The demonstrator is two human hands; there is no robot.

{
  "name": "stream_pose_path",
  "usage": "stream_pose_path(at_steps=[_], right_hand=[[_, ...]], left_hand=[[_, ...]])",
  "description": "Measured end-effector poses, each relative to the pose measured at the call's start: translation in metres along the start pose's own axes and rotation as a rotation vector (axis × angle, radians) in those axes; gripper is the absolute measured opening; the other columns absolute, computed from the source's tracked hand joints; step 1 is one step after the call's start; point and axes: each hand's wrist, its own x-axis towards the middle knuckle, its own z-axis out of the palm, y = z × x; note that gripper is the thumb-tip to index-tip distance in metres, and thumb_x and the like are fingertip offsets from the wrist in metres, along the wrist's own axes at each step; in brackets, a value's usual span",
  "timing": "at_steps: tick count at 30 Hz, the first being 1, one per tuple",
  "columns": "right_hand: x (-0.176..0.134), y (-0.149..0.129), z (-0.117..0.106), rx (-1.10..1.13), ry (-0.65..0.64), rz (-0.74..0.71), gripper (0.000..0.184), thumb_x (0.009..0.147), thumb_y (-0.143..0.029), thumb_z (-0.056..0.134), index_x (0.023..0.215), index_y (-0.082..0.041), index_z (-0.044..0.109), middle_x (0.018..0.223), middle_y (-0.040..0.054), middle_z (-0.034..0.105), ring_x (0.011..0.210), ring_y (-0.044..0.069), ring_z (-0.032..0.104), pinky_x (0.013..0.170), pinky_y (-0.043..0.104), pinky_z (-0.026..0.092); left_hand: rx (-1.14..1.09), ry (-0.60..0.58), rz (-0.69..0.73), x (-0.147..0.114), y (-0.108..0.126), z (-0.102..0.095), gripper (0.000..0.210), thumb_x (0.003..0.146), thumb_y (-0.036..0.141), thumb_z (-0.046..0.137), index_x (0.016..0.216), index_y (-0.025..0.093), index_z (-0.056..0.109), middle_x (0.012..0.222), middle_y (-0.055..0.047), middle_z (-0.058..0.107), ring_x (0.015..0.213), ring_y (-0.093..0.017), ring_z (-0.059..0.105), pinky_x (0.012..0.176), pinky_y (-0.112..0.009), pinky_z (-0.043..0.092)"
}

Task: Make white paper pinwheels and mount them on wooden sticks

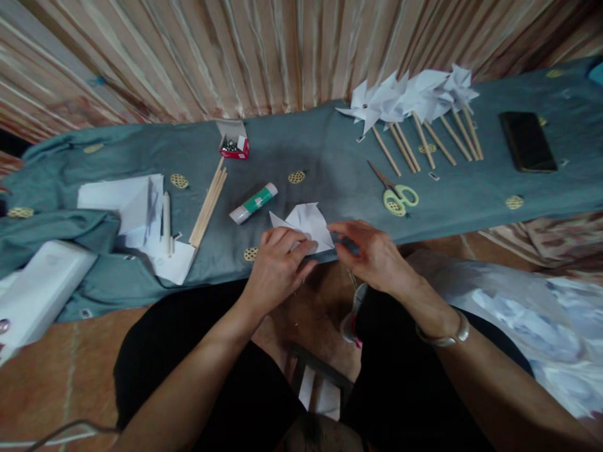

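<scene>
A white paper pinwheel (308,220), partly folded, lies at the front edge of the cloth-covered bench. My left hand (282,263) is closed on its near left side, thumb and fingers pinching the paper. At the right corner of the paper, my right hand (372,254) has thumb and forefinger curled around the tip with a small gap showing between them. A green and white glue stick (254,203) lies just beyond my left hand. Scissors with pale green handles (400,198) rest to the right, beyond my right hand.
Finished paper pinwheels on sticks (414,97) lie at the back right, near a black phone (527,141). Left of the glue stick are wooden sticks (208,204), a red box of pins (234,147), white paper sheets (115,204) and a white device (44,292).
</scene>
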Motion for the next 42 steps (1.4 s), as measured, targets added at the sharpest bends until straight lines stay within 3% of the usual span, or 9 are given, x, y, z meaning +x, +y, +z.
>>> stream_pose_path(at_steps=[6,16,30,42], right_hand=[[-0.002,0.004,0.002,0.008,-0.091,-0.099,0.047,0.075,-0.011,0.059,0.121,-0.019,0.053,0.119,0.0127,0.062,0.112,0.029,0.057,0.095,0.048,0.047],[-0.001,-0.007,-0.003,0.028,-0.075,-0.064,0.027,0.08,-0.014,0.059,0.106,-0.023,0.06,0.132,0.0117,0.053,0.123,0.028,0.051,0.102,0.05,0.043],[0.004,-0.002,0.004,0.068,-0.073,-0.054,0.007,0.081,-0.025,0.067,0.087,-0.028,0.07,0.145,0.0009,0.043,0.134,0.027,0.04,0.111,0.051,0.035],[0.017,0.001,0.018,0.103,-0.001,0.021,0.009,0.082,-0.03,0.064,0.08,-0.025,0.071,0.142,0.0032,0.049,0.133,0.031,0.043,0.11,0.054,0.033]], left_hand=[[0.081,-0.006,0.029,0.0,0.0,0.003,0.014,0.09,0.019,0.054,0.094,0.017,0.067,0.091,-0.006,0.069,0.087,-0.022,0.058,0.072,-0.037,0.04],[0.045,0.05,0.061,-0.006,0.0,0.001,0.014,0.091,0.016,0.052,0.096,0.015,0.065,0.094,-0.006,0.07,0.085,-0.019,0.063,0.074,-0.034,0.042],[0.017,0.002,0.043,-0.012,0.002,0.0,0.013,0.092,0.017,0.051,0.094,0.015,0.064,0.093,-0.006,0.069,0.084,-0.019,0.061,0.072,-0.035,0.042],[0.002,-0.015,0.02,-0.01,0.002,0.0,0.014,0.092,0.016,0.05,0.095,0.015,0.064,0.093,-0.007,0.069,0.084,-0.02,0.06,0.07,-0.035,0.041]])
